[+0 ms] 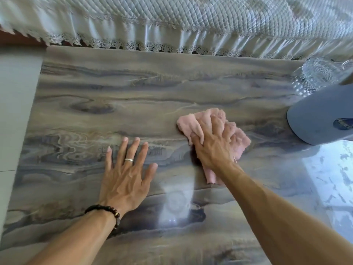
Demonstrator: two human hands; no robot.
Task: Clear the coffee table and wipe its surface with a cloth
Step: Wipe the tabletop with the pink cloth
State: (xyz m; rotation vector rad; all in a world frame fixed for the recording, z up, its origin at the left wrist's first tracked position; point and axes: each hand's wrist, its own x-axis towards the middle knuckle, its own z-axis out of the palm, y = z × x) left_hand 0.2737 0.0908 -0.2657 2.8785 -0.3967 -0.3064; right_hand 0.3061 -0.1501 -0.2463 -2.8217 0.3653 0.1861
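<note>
The coffee table (107, 96) has a glossy grey marbled top that fills most of the head view. A crumpled pink cloth (236, 136) lies on it right of centre. My right hand (212, 144) lies on top of the cloth, fingers spread and curled into its folds, gripping it against the tabletop. My left hand (126, 173) rests flat on the table to the left of the cloth, fingers straight and spread, with a ring and a dark bead bracelet on that arm.
A grey-blue rounded object (319, 115) stands on the table's right side, close to the cloth. Behind it sits a cut-glass dish (315, 75). A sofa with a white quilted, lace-edged cover (172, 22) runs along the far edge. Pale floor (17, 104) lies left.
</note>
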